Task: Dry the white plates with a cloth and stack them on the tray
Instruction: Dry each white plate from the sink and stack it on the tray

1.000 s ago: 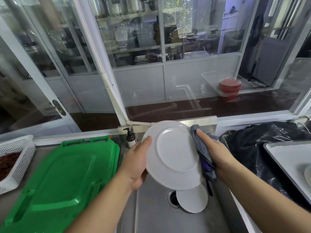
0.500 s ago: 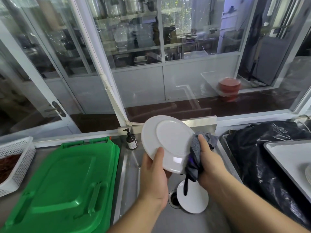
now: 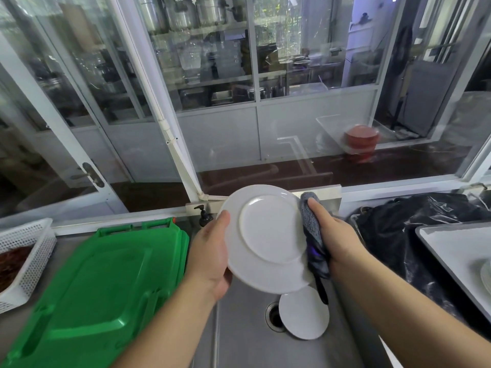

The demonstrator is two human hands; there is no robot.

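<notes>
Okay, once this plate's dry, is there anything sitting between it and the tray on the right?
Yes: the black plastic bag lies heaped between the sink and the tray, so the plate would likely go over it.

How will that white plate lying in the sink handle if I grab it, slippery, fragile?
The plate looks glazed and smooth, so probably slick if wet. It lies by the drain on the steel sink; likely stiff, and it may chip if dropped. Being flat, its rim may be hard to lift.
</notes>
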